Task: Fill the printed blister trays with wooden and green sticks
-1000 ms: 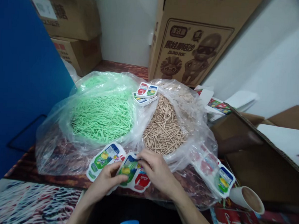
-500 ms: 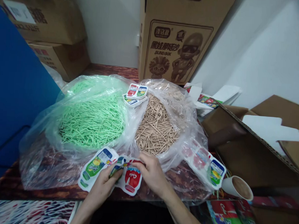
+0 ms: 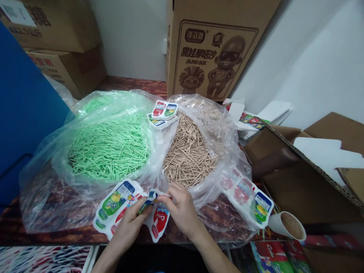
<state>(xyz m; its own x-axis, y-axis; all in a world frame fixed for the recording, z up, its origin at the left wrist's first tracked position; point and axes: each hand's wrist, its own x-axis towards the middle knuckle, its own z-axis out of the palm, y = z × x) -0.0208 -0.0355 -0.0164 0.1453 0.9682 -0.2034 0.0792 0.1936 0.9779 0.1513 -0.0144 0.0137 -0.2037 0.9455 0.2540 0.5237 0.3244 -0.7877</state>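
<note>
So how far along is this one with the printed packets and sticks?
Looks early. Both hands, left hand and right hand, pinch one printed packet at its top. The green sticks and wooden sticks sit piled in bags; more packets wait behind.

Cardboard box [image 3: 210, 45] reads "BLIND BOX" w/ Chinese chars; red pouch [image 3: 159, 223] reads "Cola".

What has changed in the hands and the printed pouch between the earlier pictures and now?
Both hands, left hand and right hand, kept hold of the printed pouch, which went from lying flat to being folded or pulled open. The green sticks and wooden sticks stayed put.
</note>
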